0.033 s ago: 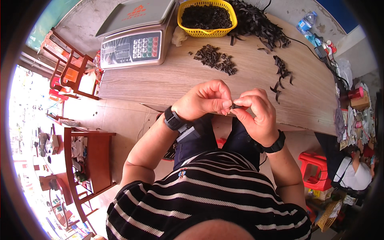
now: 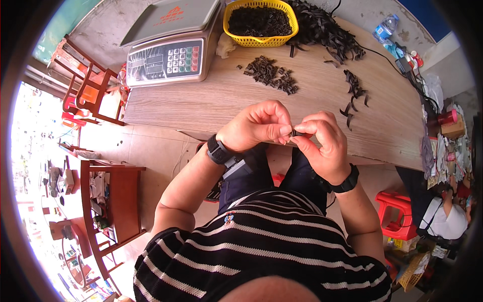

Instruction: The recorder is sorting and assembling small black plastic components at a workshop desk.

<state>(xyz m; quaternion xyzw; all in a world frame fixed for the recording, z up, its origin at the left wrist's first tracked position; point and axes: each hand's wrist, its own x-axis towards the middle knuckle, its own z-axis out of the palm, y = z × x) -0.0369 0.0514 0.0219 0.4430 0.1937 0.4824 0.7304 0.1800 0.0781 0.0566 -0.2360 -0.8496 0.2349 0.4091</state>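
My left hand (image 2: 262,126) and my right hand (image 2: 322,143) meet above the table's near edge, fingertips pinched together. Between them shows a small black strip piece (image 2: 296,134), mostly hidden by the fingers. Its exact shape is too small to make out. Beyond my hands lies a loose pile of short, dark folded pieces (image 2: 271,74). Several longer black strips (image 2: 354,90) are scattered to the right of that pile. A large heap of black strips (image 2: 324,27) lies at the back, beside a yellow basket (image 2: 261,41) filled with small dark pieces.
A grey digital scale (image 2: 166,60) stands at the back left of the wooden table (image 2: 201,108). A plastic bottle (image 2: 386,27) and a black cable are at the back right. A red stool (image 2: 395,214) is on the floor at right; a wooden desk (image 2: 118,201) is at left.
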